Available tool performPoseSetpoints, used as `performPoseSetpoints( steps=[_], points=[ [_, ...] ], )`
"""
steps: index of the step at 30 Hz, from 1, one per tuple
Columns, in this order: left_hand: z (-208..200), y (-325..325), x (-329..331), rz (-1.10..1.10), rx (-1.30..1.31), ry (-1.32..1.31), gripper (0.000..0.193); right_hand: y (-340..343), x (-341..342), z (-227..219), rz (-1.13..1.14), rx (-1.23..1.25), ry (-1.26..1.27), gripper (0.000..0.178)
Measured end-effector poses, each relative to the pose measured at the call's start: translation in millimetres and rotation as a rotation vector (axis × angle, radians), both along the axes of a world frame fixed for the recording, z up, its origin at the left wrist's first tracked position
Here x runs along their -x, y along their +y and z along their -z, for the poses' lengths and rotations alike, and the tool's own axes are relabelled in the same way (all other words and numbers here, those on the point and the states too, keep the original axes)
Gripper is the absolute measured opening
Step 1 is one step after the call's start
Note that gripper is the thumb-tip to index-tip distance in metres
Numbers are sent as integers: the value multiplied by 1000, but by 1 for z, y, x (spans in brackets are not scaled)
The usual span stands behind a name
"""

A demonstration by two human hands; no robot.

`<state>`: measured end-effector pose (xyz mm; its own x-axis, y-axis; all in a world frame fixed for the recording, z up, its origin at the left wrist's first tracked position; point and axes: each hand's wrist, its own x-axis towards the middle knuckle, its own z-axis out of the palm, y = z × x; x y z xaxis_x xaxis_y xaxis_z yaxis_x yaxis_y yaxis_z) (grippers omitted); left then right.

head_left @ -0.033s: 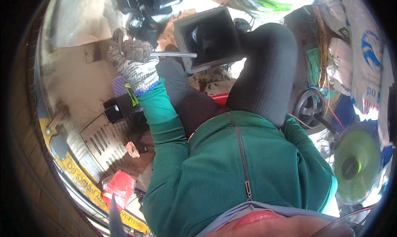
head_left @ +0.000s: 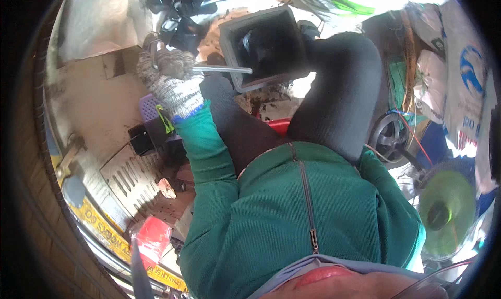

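Grey rod [head_left: 224,69]; lettered yellow strip [head_left: 99,223]

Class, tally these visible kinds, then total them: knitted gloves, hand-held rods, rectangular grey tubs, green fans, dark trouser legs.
Knitted glove: 1
Hand-held pale rod: 1
Rectangular grey tub: 1
Green fan: 1
Dark trouser legs: 2
Total: 6

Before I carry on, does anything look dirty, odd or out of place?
The glove on the left hand looks dirty: its fingers are dark, unlike the pale part towards the wrist. A crumpled pinkish scrap lies near the slotted panel.
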<state>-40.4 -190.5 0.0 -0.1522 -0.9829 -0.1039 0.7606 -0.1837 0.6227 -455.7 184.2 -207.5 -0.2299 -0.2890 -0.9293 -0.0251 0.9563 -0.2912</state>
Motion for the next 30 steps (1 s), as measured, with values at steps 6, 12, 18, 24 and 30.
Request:
performPoseSetpoints(
  steps=[6,12,18,24,30],
  points=[
    [4,-6,42,-278,-55,-670,42,-30,34,-8,28,-207,28,50],
    [29,-63,36,-224,-169,-692,40,-62,50,-30,70,-290,54,44],
    [26,-72,41,-203,-160,-609,37,-61,32,-15,65,-208,50,39],
    [20,-47,30,-96,-203,-212,21,-42,17,3,125,0,93,34],
    [10,-27,16,-160,-43,-10,27,-31,-1,4,299,314,163,31]
  ],
)
